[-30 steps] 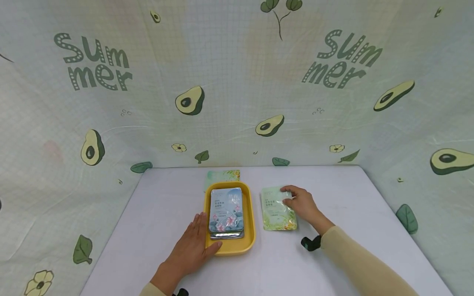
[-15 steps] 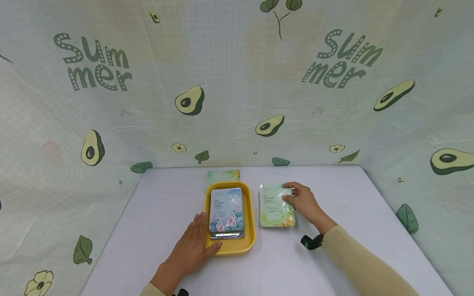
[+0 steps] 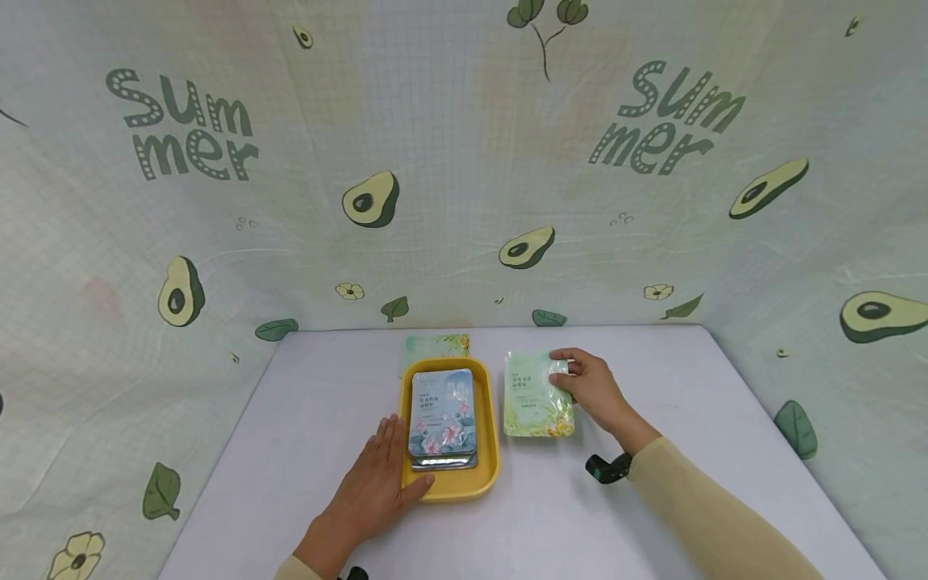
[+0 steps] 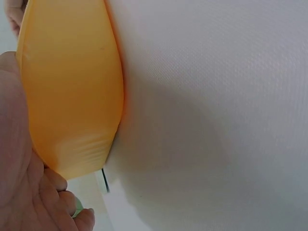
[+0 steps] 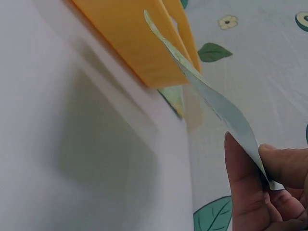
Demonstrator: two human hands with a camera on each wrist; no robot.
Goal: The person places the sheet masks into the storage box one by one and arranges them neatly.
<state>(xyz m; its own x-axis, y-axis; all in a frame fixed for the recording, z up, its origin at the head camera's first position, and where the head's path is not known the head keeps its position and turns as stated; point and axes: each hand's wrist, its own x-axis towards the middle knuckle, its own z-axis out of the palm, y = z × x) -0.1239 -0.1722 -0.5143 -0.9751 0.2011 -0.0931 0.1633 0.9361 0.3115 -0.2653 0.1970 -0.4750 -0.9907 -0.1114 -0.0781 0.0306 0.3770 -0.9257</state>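
Observation:
My right hand (image 3: 596, 395) pinches a flat pale-green sheet-mask packet (image 3: 535, 396) by its right edge, to the right of the tray. The right wrist view has this packet (image 5: 224, 106) edge-on and bowed, lifted off the table between thumb and fingers. Against the left side of a yellow tray (image 3: 460, 485) rests my left hand (image 3: 371, 482), fingers extended along the wall and thumb over the near left rim. Inside the tray lies a blue packet with pink flowers (image 3: 442, 411), on top of at least one more packet with a silvery edge (image 3: 444, 462).
Behind the tray lies another green packet (image 3: 435, 345), partly hidden by the tray's far rim. The white table (image 3: 645, 362) meets a cloth backdrop (image 3: 449, 145) printed with avocados at its back and sides.
My right hand has raised the green packet off the table and brought it slightly left and farther back. The left hand and tray stay where they were.

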